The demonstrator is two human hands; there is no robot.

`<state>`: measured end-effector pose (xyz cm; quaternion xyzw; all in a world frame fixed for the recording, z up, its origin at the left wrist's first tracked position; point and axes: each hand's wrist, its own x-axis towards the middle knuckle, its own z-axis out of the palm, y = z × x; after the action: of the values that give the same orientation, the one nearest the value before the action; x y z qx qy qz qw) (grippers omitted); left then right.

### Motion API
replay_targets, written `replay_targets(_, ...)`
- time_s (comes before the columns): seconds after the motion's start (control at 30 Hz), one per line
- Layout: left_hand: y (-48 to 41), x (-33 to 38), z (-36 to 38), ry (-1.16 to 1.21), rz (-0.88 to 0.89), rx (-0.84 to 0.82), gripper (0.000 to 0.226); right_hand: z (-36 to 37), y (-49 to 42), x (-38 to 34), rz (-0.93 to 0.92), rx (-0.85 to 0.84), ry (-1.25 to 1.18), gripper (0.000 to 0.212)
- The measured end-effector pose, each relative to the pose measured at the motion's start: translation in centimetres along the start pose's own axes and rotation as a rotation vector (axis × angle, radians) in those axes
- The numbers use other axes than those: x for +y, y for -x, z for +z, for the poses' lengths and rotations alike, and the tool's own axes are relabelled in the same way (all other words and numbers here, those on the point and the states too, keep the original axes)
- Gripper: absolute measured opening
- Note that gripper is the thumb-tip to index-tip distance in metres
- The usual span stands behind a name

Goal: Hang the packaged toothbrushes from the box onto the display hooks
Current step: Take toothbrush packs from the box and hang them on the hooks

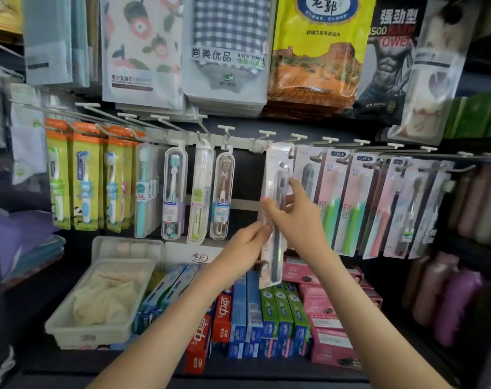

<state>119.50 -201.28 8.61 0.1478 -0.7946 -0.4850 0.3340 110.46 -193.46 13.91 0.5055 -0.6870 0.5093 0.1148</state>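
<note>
The packaged toothbrush [275, 169] is held upright, its top at a display hook [267, 133], the right hand [297, 220] curled round its middle and the left hand [248, 241] pinching its lower edge, evidently to steady the hang-hole for threading; whether it is hooked cannot be told.

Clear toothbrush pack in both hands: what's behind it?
Behind the clear plastic toothbrush pack: dark back panel, pale crossbar, and pink cartons by its lower end. What its top covers on the hook rail cannot be seen.
</note>
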Motion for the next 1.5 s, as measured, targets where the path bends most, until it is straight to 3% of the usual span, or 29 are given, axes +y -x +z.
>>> replay_targets(0.13,-1.7,0.8,-0.3,-0.064,0.080,0.179,0.035,-0.9,-1.9,0.6,-0.077,0.043,0.412,0.069)
replay_targets(0.33,-2.9,2.0,-1.3,-0.294,0.137,0.270,0.055,-0.8,-4.2,0.8,-0.058,0.050,0.642,0.071)
replay_targets(0.7,-2.7,0.6,-1.5,-0.382,0.168,0.261,0.059,-1.2,-3.9,1.9,-0.100,0.126,0.648,0.071)
replay_targets(0.9,-3.4,-0.4,-1.4,-0.453,0.161,0.266,0.060,-0.9,-4.7,2.0,-0.059,0.079,0.625,0.073)
replay_targets(1.03,-4.4,-0.9,-1.0,-0.517,0.136,0.245,0.064,-0.6,-5.3,1.7,-0.009,0.075,0.611,0.062)
replay_targets(1.13,-5.4,-0.9,-0.3,-0.429,0.121,0.259,0.064,0.8,-5.7,1.6,0.023,0.058,0.457,0.053)
replay_targets(1.3,-6.2,-1.1,1.0,-0.331,0.140,0.226,0.059,3.4,-6.2,2.5,0.069,0.128,0.282,0.067)
replay_targets(1.5,-6.3,-2.8,1.4,-0.352,0.098,0.226,0.074,4.9,-6.4,2.6,0.102,0.170,0.303,0.080)
